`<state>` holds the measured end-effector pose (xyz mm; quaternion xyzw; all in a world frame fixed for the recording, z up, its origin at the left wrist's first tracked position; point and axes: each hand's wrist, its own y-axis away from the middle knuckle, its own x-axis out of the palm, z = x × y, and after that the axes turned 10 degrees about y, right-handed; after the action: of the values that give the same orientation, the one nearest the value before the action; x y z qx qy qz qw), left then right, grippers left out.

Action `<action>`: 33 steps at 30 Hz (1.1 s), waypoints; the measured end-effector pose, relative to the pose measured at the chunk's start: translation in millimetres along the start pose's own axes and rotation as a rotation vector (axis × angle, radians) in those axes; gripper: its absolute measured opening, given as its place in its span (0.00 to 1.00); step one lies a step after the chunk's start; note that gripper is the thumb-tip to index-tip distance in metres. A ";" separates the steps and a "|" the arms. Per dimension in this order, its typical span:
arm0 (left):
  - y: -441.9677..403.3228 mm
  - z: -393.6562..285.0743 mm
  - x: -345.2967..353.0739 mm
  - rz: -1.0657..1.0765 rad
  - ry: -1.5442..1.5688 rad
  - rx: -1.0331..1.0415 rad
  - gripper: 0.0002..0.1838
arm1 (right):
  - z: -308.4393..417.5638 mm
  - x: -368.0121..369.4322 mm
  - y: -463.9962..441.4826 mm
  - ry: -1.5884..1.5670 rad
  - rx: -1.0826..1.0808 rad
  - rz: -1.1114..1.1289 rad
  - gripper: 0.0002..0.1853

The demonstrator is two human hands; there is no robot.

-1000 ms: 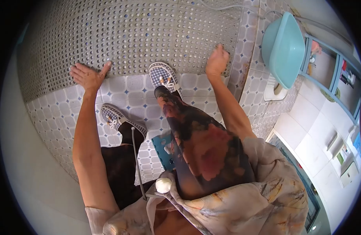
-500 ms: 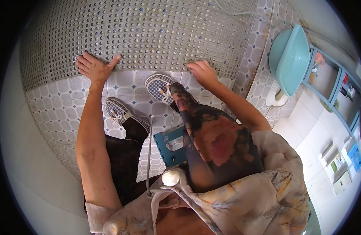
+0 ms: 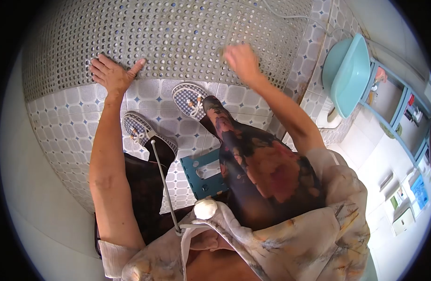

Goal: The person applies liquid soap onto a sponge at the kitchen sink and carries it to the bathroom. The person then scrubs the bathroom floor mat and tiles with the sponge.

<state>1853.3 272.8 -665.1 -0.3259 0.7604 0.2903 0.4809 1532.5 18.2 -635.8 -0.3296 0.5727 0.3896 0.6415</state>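
My left hand (image 3: 113,77) lies flat with its fingers spread on a grey perforated floor mat (image 3: 178,51), near the mat's front edge. Over the mat's right half is my right hand (image 3: 242,62), smeared a little by motion. Its fingers are curled closed; a small yellowish edge shows at the fingertips, too blurred to name. Below the mat edge, a checkered shoe (image 3: 189,99) and its mate (image 3: 141,131) stand on patterned tiles (image 3: 154,96).
A teal plastic stool (image 3: 203,161) is beneath me. At right a turquoise basin (image 3: 351,77) leans by the wall, beside a blue-grey shelf (image 3: 398,100) with small items. A pale hose (image 3: 290,16) crosses the mat's upper right. A thin rod (image 3: 165,182) hangs from my collar.
My right hand has moved up and slightly right across the mat, away from its front edge. My left hand stays flat in nearly the same place. The thin rod has swung left.
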 end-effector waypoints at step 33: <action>-0.6 2.9 1.6 -0.005 -0.042 -0.013 0.80 | 1.3 8.0 -111.2 0.093 0.173 -0.321 0.09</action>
<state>1854.8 274.3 -667.7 -0.3245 0.7474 0.3008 0.4955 1631.0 -33.0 -646.2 -0.3779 0.5734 0.2157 0.6942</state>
